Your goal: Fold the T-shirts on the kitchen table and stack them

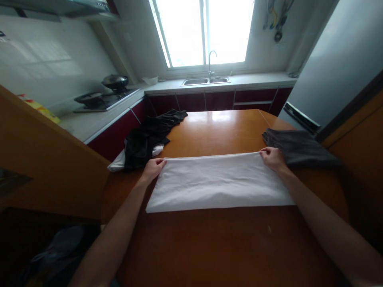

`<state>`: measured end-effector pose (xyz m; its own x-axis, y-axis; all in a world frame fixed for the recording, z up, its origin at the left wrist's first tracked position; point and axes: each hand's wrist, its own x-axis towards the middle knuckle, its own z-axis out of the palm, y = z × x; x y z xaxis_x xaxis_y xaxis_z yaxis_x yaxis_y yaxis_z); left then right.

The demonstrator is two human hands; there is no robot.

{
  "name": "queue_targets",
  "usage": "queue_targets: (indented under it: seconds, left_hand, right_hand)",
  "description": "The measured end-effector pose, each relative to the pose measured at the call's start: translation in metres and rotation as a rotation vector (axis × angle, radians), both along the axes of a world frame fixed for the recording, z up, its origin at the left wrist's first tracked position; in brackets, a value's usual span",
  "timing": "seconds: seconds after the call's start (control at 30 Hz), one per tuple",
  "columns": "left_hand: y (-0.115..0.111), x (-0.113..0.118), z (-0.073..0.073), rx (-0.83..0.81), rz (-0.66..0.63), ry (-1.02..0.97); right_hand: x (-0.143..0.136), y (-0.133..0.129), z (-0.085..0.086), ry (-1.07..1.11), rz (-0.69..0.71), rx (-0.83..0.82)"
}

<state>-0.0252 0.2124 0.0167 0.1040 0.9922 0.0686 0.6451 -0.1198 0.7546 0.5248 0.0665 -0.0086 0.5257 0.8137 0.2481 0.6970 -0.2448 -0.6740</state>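
A white cloth (pixel 220 181), folded into a long flat band, lies across the wooden table (pixel 209 243). My left hand (pixel 154 168) pinches its far left corner between thumb and fingers. At the far right corner my right hand (pixel 273 158) grips the same edge, so the far edge runs nearly straight between the two hands. Slight wrinkles cross the cloth's surface. What kind of textile it is, I cannot tell. Just beyond my right hand rests a folded dark grey cloth (pixel 299 148).
Crumpled black clothes (pixel 143 139) lie at the table's left edge, over a white piece of cloth (pixel 117 161). Behind the table run a counter with a double sink (pixel 195 81) and a stove with a lidded wok (pixel 115 81). A fridge (pixel 332 59) stands at the right.
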Motion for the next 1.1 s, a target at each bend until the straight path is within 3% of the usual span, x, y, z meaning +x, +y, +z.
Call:
queue_targets:
  seconds: [0.17,0.4,0.53,0.6,0.67,0.77,0.87,0.97,1.1]
  left_hand:
    - [0.001,0.000,0.001,0.021,0.027,-0.061]
    - [0.012,-0.001,-0.008,0.015,0.019,0.108]
    - [0.008,0.004,-0.002,0.064,0.057,0.246]
    - [-0.005,0.023,0.004,0.231,0.100,0.351]
    - [-0.031,0.058,0.009,0.401,0.033,0.411]
    - [-0.085,0.124,0.007,0.453,-0.323,0.431]
    - [-0.137,0.174,-0.005,0.413,-0.501,0.539]
    - [-0.163,0.190,-0.019,0.379,-0.547,0.639]
    - [-0.159,0.189,-0.019,0.349,-0.553,0.696]
  right_hand:
    - [0.003,0.004,0.003,-0.008,-0.013,0.062]
    - [0.001,0.010,-0.001,-0.051,-0.017,-0.068]
    - [-0.007,0.004,0.010,-0.189,-0.035,-0.128]
    - [-0.027,-0.002,0.018,-0.351,-0.035,-0.089]
    - [-0.062,-0.011,0.025,-0.461,0.045,-0.022]
    - [-0.135,-0.027,0.024,-0.463,0.319,-0.045]
    - [-0.195,-0.045,0.013,-0.467,0.469,-0.154]
    - [-0.218,-0.056,0.003,-0.481,0.501,-0.231]
    - [-0.216,-0.058,0.001,-0.457,0.478,-0.276]
